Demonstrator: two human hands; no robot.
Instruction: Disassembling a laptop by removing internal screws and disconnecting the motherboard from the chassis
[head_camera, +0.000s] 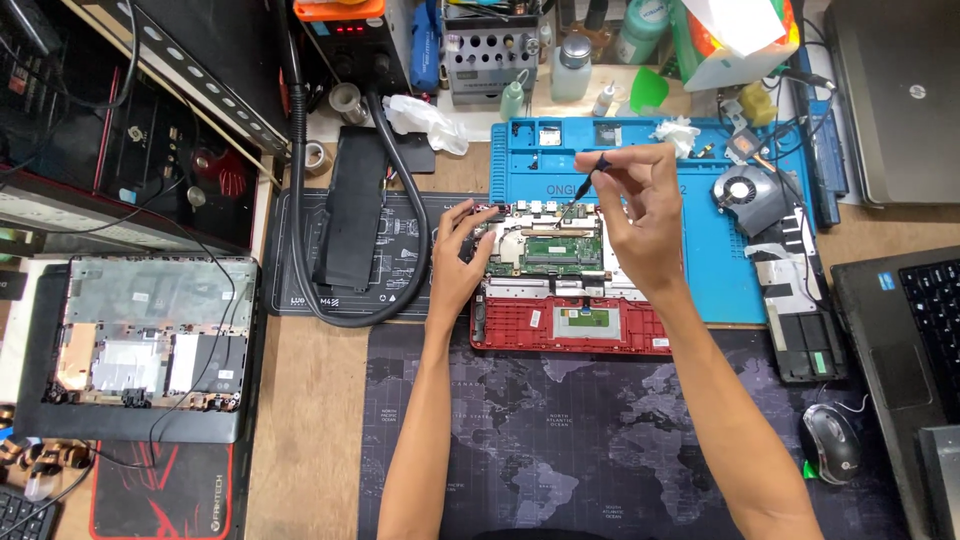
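Map mat (560, 440) lay lowest in frame. Left hand (458, 262) gripped the red laptop (570, 325) edge; right hand (640, 215) pinched a screwdriver (585, 187) over the board (545, 250), apparently mid-unscrewing; steady vertical pressure needed next.

The one camera sat on my head and looked almost straight down on the desk (310, 420) from above its near edge, facing the far edge. It stood at arm's reach, so both my forearms ran up from the bottom of the view.
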